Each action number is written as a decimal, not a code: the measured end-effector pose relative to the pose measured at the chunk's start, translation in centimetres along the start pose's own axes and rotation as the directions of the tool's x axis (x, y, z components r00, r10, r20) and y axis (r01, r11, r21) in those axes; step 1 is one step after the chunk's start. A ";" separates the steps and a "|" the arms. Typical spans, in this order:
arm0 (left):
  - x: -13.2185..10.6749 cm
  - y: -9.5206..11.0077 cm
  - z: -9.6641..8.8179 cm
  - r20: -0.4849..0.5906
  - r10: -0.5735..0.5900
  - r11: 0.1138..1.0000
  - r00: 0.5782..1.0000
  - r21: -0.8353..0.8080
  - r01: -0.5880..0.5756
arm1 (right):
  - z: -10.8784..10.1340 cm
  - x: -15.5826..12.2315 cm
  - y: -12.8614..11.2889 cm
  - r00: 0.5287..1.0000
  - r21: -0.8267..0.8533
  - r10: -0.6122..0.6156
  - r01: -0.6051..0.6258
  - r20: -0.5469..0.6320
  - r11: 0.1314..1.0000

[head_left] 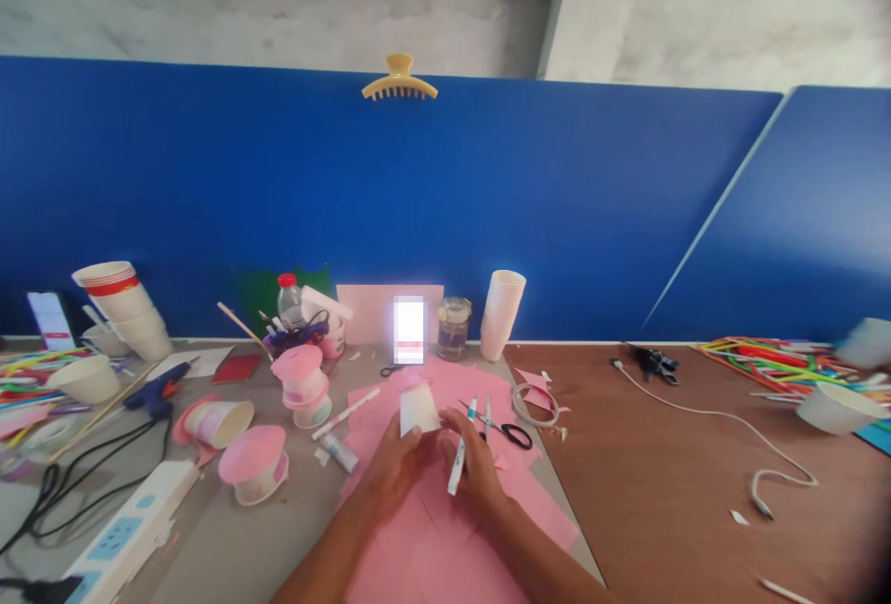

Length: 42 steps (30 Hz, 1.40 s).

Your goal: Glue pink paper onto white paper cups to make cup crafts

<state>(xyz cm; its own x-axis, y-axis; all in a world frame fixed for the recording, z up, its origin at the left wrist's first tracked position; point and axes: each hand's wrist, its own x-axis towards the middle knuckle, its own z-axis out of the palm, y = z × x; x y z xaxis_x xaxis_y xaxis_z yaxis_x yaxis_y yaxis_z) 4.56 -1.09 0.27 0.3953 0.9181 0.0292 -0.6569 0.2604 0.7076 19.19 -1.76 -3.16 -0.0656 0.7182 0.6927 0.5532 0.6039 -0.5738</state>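
My left hand (391, 474) is closed around a white paper cup (418, 409), with a bit of pink at its far end. Close beside it, my right hand (480, 469) grips a white marker (458, 469) with a blue part at its upper end. The right fingertips reach toward the cup; whether they touch it I cannot tell. Beneath both hands spread pink paper sheets (410, 548). Black-handled scissors (516, 437) lie just right of my right hand, near a roll of tape (535, 405). A small tube (340, 454) lies left of my left hand.
Pink-topped cups (251, 460) stand on the left, near a blue glue gun (159, 388) and a white power strip (132, 530). A lit phone (409, 330), a glass jar (454, 330) and stacked white cups (502, 316) stand along the blue partition (278, 177). A cable (710, 414) crosses the brown table.
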 end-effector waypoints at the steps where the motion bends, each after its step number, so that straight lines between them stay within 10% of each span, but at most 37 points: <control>1: 0.0 0.1 0.1 0.008 -0.009 1.000 1.000 0.009 0.009 | 0.1 -0.1 0.2 1.000 0.004 0.014 -0.014 0.012 1.000; 42: 0.4 -0.1 0.0 0.032 -0.086 0.988 0.996 0.128 0.081 | -0.5 0.5 -0.2 0.973 0.036 0.168 -0.176 0.155 0.984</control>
<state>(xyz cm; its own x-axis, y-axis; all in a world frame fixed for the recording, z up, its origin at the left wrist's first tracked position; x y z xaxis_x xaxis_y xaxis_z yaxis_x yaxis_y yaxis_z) 4.75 -0.70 0.22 0.4706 0.8823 -0.0088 -0.5350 0.2933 0.7923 19.48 -1.66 -2.45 -0.0996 0.8544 0.5100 0.5261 0.4803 -0.7018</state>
